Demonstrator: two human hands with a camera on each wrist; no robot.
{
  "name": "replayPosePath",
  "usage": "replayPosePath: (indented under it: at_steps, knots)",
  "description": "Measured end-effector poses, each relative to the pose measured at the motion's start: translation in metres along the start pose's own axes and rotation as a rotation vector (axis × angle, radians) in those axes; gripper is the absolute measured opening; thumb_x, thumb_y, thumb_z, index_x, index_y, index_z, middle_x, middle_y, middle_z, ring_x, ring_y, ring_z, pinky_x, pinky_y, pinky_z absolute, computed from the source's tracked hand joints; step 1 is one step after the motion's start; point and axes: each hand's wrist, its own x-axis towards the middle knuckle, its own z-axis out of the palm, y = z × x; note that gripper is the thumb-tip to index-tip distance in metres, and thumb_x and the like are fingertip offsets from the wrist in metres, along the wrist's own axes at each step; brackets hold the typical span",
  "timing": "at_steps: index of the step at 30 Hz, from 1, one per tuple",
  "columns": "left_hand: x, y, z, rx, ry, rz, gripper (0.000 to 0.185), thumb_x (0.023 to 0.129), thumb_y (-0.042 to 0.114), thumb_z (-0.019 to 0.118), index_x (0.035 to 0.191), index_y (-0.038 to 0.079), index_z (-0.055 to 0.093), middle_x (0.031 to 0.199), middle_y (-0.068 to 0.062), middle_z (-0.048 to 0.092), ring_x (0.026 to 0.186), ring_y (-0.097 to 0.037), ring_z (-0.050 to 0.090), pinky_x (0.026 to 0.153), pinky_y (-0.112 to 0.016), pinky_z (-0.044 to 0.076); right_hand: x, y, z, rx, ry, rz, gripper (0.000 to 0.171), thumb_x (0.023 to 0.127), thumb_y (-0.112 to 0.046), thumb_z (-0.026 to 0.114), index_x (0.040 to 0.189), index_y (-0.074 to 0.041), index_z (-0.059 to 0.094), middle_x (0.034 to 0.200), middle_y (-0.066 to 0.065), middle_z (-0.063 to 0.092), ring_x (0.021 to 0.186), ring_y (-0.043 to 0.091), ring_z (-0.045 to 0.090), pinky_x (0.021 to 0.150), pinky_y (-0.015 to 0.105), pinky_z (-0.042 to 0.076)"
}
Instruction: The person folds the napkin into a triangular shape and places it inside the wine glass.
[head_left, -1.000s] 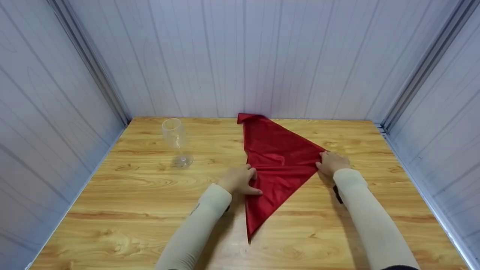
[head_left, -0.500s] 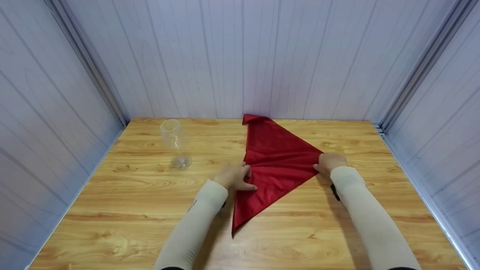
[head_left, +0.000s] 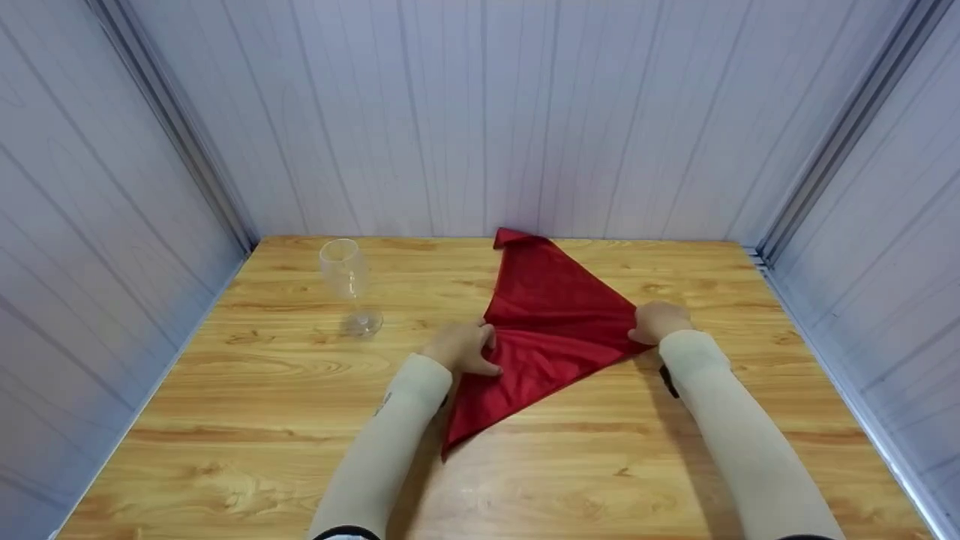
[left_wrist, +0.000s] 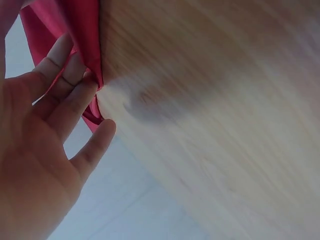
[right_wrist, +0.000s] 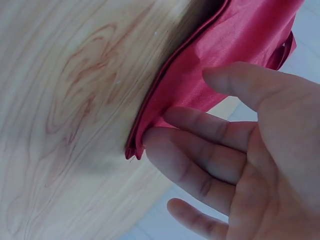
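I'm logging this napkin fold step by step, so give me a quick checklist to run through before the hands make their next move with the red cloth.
1. Left hand has fingers on the left edge of the red satin triangular cloth: ok.
2. Right hand has fingertips on the cloth's right corner: ok.
3. Cloth lies flat on the wooden table: not ok; creases run between the hands, and the far tip curls up by the wall.
4. Layered edges at the right corner are aligned: ok, going by the right wrist view.
5. Clear stemmed glass stands upright, apart from cloth and hands: ok.
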Motion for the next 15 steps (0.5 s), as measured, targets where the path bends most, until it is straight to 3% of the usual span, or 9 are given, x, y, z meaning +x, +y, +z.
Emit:
replayPosePath:
  at_steps: [4,8,11,15]
  knots:
    - [-0.001,0.009,-0.002,0.095,-0.023,-0.030,0.043,0.083,0.050,0.077,0.105,0.015,0.064,0.102,-0.002,0.059,0.091,-0.023,0.061,0.083,-0.041,0.049,0.000,-0.002,0.000,-0.016,0.000,-0.016,0.026,0.094,-0.023,0.066,0.098,0.002,0.068,0.104,0.024,0.068,0.095,0.038,0.066,0.079,0.057,0.053]
    - [-0.002,0.026,-0.002,0.156,-0.045,0.009,0.033,0.088,0.038,0.075,0.111,0.016,0.066,0.109,-0.004,0.062,0.101,-0.022,0.062,0.092,-0.048,0.046,0.000,-0.001,0.000,-0.015,0.006,-0.016,0.023,0.093,-0.021,0.067,0.093,0.002,0.068,0.101,0.024,0.068,0.092,0.037,0.066,0.077,0.057,0.053]
    - [-0.004,0.040,-0.001,0.135,-0.048,0.078,0.030,0.087,0.030,0.076,0.113,0.019,0.068,0.104,-0.001,0.061,0.095,-0.018,0.062,0.088,-0.044,0.049,0.001,-0.002,0.000,-0.019,0.002,-0.014,0.021,0.093,-0.019,0.067,0.092,0.002,0.068,0.101,0.024,0.068,0.092,0.036,0.066,0.077,0.057,0.054]
    - [-0.006,0.061,0.002,0.080,-0.050,0.145,0.032,0.087,0.037,0.077,0.113,0.020,0.069,0.100,0.001,0.057,0.086,-0.015,0.059,0.077,-0.035,0.051,0.003,-0.003,0.000,-0.019,-0.002,-0.022,0.020,0.092,-0.017,0.066,0.095,0.003,0.068,0.103,0.026,0.067,0.094,0.038,0.066,0.078,0.058,0.054]
